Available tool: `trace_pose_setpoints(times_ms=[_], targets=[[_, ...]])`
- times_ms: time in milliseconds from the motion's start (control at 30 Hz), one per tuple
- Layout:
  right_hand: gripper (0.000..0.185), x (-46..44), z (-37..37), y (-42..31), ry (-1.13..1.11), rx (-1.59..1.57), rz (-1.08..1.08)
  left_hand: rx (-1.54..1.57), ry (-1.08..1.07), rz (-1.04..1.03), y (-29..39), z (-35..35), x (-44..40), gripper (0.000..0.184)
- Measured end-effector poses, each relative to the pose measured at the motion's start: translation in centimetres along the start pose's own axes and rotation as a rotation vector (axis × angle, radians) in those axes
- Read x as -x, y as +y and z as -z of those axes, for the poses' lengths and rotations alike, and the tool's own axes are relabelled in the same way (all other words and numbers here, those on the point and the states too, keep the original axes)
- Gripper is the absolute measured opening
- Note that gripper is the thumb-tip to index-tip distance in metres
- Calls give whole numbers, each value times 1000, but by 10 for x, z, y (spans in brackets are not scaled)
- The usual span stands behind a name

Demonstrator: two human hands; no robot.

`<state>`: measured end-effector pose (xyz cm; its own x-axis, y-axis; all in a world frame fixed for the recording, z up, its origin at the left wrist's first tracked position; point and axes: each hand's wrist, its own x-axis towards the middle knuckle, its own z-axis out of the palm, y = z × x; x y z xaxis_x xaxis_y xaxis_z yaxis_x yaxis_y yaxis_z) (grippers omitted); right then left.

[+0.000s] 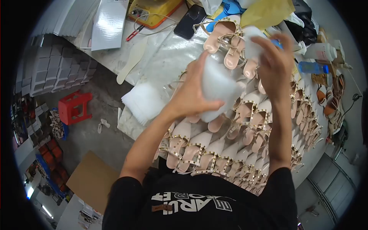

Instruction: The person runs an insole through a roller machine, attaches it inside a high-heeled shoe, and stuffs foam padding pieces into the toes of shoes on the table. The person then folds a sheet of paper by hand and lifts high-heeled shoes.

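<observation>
My left hand is wrapped round a stack of white foam sheets, thumb on the near side. Up and to the right, my right hand pinches a single white foam sheet; its fingers are smeared by motion. Beneath both hands lie many beige studded sandals, laid in rows with ankle straps and gold studs. Another pile of white foam sheets rests at the table's left edge, close to my left forearm.
Across the back of the table are a phone, a yellow device, a red-handled tool and a white box. A blue-capped bottle lies at the right. On the floor left stands a red stool.
</observation>
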<state>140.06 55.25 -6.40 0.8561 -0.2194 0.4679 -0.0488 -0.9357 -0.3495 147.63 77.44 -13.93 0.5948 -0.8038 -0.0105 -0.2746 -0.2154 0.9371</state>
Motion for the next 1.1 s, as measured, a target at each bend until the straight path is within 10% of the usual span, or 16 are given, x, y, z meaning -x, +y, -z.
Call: trace_pose_setpoints(times_ms=[267,533,733,867,1000,1100], targets=[[34,-59,-155,117,-388,100,-12,320,-640,179,-44,13,-135,127],[32,-44,-165,129,-321,-236,-184,177,-722,159,-46,15,-138,123],[28,-57,-199,120,-230,587,-57,117,-780,176,-42,18,-145,126],[43,-64,-190,107,20,652,44,117,-777,134,-45,17,-146,124],[39,-66,-198,122,-357,640,-100,177,-816,126,-43,22,-148,123],[26,-75,-222,139,-201,592,-138,117,-773,99,-43,16,-148,120]])
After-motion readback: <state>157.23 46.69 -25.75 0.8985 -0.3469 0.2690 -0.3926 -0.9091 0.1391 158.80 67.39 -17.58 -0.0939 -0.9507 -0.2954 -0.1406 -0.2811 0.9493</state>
